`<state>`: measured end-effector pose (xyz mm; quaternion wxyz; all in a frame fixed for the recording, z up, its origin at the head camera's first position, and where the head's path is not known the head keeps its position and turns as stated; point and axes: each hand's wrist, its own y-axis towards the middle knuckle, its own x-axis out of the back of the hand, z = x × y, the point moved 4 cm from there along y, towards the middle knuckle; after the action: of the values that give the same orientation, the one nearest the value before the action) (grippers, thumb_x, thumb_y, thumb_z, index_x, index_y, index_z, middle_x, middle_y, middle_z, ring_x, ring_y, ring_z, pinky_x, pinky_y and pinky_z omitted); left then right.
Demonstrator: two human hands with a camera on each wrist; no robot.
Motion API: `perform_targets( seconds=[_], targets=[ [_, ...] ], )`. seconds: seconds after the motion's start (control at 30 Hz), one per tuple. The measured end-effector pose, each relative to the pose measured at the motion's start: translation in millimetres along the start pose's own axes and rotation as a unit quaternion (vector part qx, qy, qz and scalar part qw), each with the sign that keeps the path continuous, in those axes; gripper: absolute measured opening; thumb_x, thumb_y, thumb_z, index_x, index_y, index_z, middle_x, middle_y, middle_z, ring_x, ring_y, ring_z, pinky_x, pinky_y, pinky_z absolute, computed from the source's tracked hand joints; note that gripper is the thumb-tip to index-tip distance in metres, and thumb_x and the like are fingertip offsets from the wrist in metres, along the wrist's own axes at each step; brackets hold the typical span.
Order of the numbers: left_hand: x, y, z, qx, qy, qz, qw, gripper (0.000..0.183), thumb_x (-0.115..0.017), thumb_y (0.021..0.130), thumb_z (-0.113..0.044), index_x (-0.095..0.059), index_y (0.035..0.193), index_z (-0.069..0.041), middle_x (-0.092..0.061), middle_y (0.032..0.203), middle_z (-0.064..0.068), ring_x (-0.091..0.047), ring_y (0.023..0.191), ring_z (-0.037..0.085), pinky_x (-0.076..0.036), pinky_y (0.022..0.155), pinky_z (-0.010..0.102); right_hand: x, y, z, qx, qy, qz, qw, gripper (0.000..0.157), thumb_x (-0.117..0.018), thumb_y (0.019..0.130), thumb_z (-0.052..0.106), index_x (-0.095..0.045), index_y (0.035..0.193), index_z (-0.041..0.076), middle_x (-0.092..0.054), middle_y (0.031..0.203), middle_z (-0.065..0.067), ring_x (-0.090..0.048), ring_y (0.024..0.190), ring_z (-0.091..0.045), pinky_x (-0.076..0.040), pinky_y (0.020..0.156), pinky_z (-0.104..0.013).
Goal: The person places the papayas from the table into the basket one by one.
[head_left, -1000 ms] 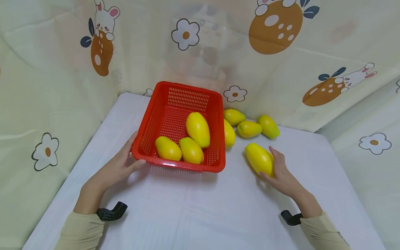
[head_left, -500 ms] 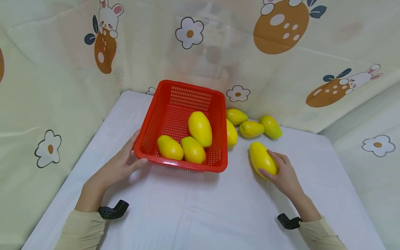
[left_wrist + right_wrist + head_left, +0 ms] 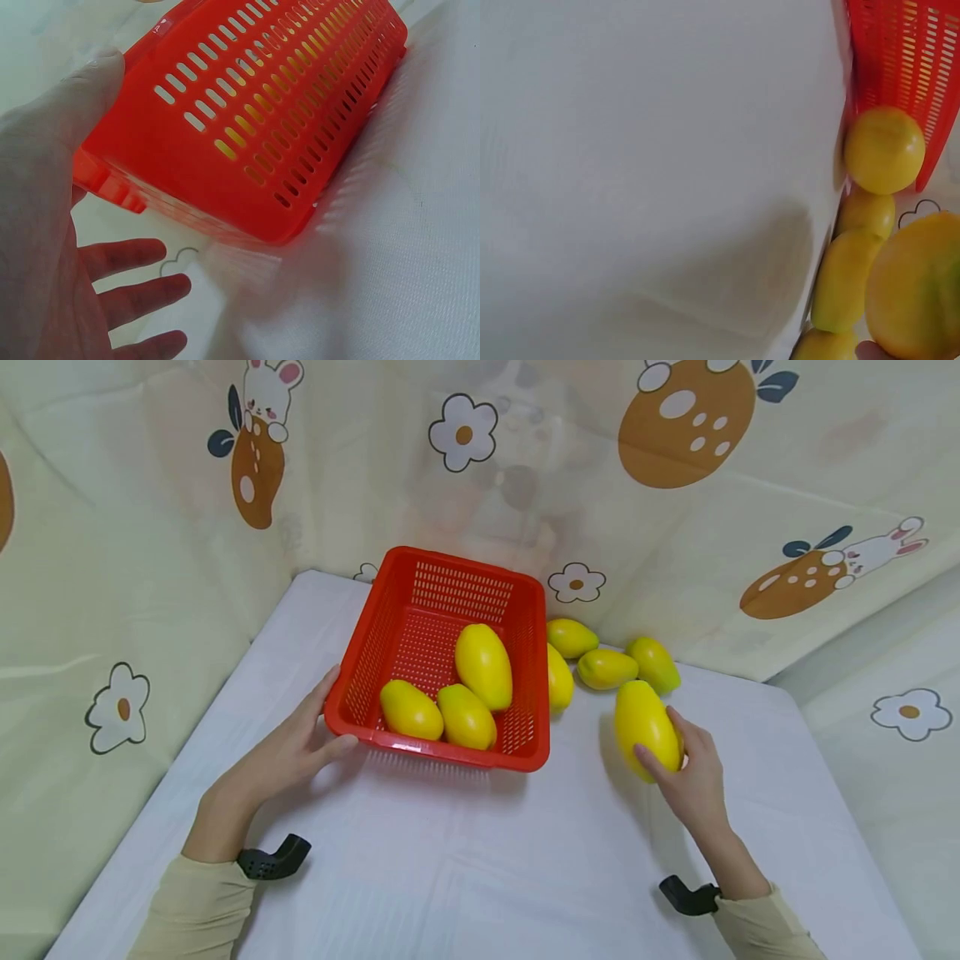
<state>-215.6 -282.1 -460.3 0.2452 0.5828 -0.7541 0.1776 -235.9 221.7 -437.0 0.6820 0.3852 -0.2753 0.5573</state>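
Observation:
My right hand (image 3: 695, 766) grips a yellow papaya (image 3: 645, 727), thumb on its near side, raised over the table. In the right wrist view this papaya (image 3: 916, 289) fills the lower right, with only a fingertip showing under it. My left hand (image 3: 288, 745) rests at the near left corner of the red basket (image 3: 442, 746). Its thumb lies along the front rim; in the left wrist view the other fingers (image 3: 142, 296) stretch out straight beside the basket wall. Inside the basket lie a large papaya (image 3: 483, 667) and two more papayas (image 3: 411, 710) near the front wall.
Several papayas (image 3: 607, 669) lie on the white-covered table (image 3: 465, 860) right of the basket. One of them (image 3: 558, 679) sits close against its wall and is partly hidden. A patterned curtain (image 3: 337, 468) hangs behind and along both sides.
My right hand has closed around the papaya and raised it from the table, turning it more upright and slightly to the right. My left hand stays at the basket corner.

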Motion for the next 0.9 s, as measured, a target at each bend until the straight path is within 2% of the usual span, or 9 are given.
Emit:
perform_targets(
  seconds=[0.1,0.2,0.33,0.5,0.63,0.73,0.83,0.9],
  targets=[
    [0.3,0.2,-0.6,-0.003,-0.001,0.0,1.0,0.097,-0.068,0.084,-0.041,0.003,0.149,-0.044,-0.007,0.16,-0.009,-0.013,0.147,0.024,-0.038,0.104,0.058,3.9,-1,6,-0.003,0.02,-0.038,0.999,0.071,-0.069,0.086,0.031,-0.036,0.147,0.017,-0.044,0.135,-0.018,-0.043,0.115,-0.031,-0.04,0.09,-0.04],
    [0.5,0.3,-0.6,-0.004,-0.002,-0.001,1.0,0.097,-0.068,0.084,-0.041,0.003,0.149,-0.043,-0.008,0.16,-0.009,-0.013,0.147,0.024,-0.038,0.103,0.058,7.2,-2,12,0.003,0.036,-0.072,0.997,0.07,-0.071,0.085,0.028,-0.038,0.146,0.022,-0.045,0.135,-0.013,-0.043,0.114,-0.025,-0.037,0.09,-0.024],
    [0.7,0.4,-0.2,-0.005,-0.002,-0.001,1.0,0.097,-0.068,0.084,-0.041,0.004,0.149,-0.043,-0.008,0.16,-0.009,-0.013,0.147,0.024,-0.037,0.103,0.059,11.4,-4,22,0.027,0.055,-0.105,0.993,0.07,-0.073,0.083,0.023,-0.04,0.145,0.025,-0.045,0.135,-0.012,-0.041,0.115,-0.021,-0.032,0.089,-0.01],
    [1.2,0.6,-0.3,-0.006,-0.003,-0.001,1.0,0.096,-0.067,0.084,-0.04,0.003,0.15,-0.043,-0.008,0.16,-0.008,-0.013,0.147,0.024,-0.034,0.106,0.06,16.5,-7,38,0.063,0.075,-0.132,0.986,0.071,-0.074,0.081,0.016,-0.042,0.144,0.025,-0.043,0.136,-0.012,-0.04,0.115,-0.011,-0.033,0.09,-0.002],
    [1.3,0.1,-1.1,-0.005,-0.001,-0.001,1.0,0.097,-0.068,0.084,-0.04,0.003,0.15,-0.043,-0.008,0.16,-0.007,-0.013,0.147,0.025,-0.035,0.106,0.06,18.1,-9,50,0.094,0.1,-0.143,0.98,0.073,-0.075,0.08,0.009,-0.042,0.144,0.024,-0.042,0.138,-0.01,-0.039,0.117,-0.003,-0.038,0.085,0.0],
    [1.3,0.0,-1.5,-0.004,-0.001,-0.001,1.0,0.097,-0.068,0.084,-0.04,0.003,0.15,-0.043,-0.009,0.16,-0.007,-0.014,0.147,0.025,-0.035,0.105,0.059,18.5,-10,59,0.133,0.121,-0.149,0.972,0.072,-0.074,0.079,0.005,-0.043,0.143,0.019,-0.041,0.139,-0.008,-0.04,0.118,-0.005,-0.041,0.084,-0.001],
    [1.1,0.2,-1.8,-0.006,-0.004,-0.001,1.0,0.096,-0.068,0.084,-0.04,0.003,0.15,-0.042,-0.009,0.16,-0.008,-0.013,0.147,0.024,-0.035,0.106,0.059,21.3,-16,82,0.179,0.142,-0.152,0.962,0.07,-0.07,0.079,-0.001,-0.041,0.142,0.008,-0.038,0.14,-0.015,-0.038,0.121,-0.007,-0.039,0.091,-0.003],
    [0.8,0.1,-1.7,-0.003,-0.005,0.0,1.0,0.096,-0.068,0.084,-0.04,0.003,0.15,-0.043,-0.008,0.16,-0.008,-0.013,0.147,0.024,-0.035,0.106,0.059,20.9,-18,93,0.215,0.157,-0.148,0.952,0.066,-0.068,0.083,0.005,-0.038,0.142,0.002,-0.035,0.141,-0.022,-0.036,0.124,-0.01,-0.037,0.097,-0.008]
  ],
)
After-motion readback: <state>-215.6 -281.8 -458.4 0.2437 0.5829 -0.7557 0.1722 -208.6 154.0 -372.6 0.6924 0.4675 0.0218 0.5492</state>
